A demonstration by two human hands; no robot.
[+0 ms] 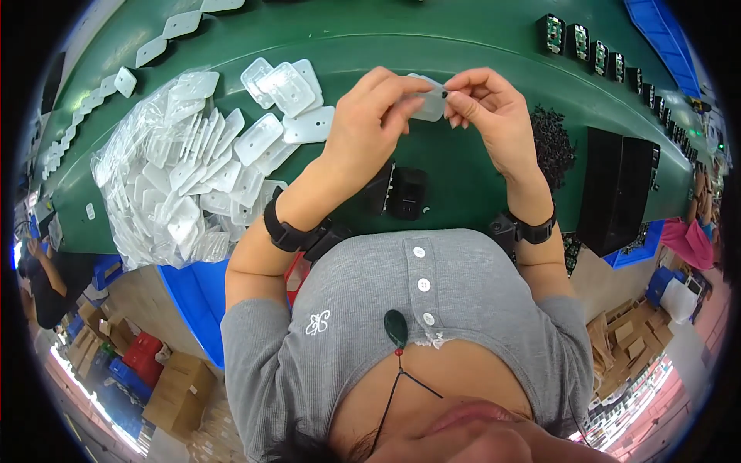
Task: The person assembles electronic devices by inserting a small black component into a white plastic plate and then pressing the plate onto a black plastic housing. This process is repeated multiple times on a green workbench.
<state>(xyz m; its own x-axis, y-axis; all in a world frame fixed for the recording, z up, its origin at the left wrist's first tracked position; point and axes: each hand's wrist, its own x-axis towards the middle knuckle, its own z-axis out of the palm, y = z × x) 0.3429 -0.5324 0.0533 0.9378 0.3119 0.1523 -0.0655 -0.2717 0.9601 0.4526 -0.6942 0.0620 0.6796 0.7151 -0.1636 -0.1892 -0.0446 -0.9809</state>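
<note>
Over the green worktop, my left hand (372, 116) grips one side of a translucent white plastic plate (429, 108) with rounded corners. At the plate's right edge, my right hand (488, 114) pinches a tiny black part (444, 94) between thumb and forefinger. Nearer to me, below the hands, lies a black plastic housing (407, 193) with a circuit board edge beside it. A heap of small black parts (551, 143) is spread right of my right hand. Left of my left hand, several loose white plates (289, 89) lie next to a clear bag full of the same plates (181, 185).
White plates (152, 52) run in a line along the far left of the green table (370, 58). At the right, black housings with green boards (580, 40) form a row. Large black boxes (617, 185) stand near the right edge. Blue bins (197, 297) sit below the table.
</note>
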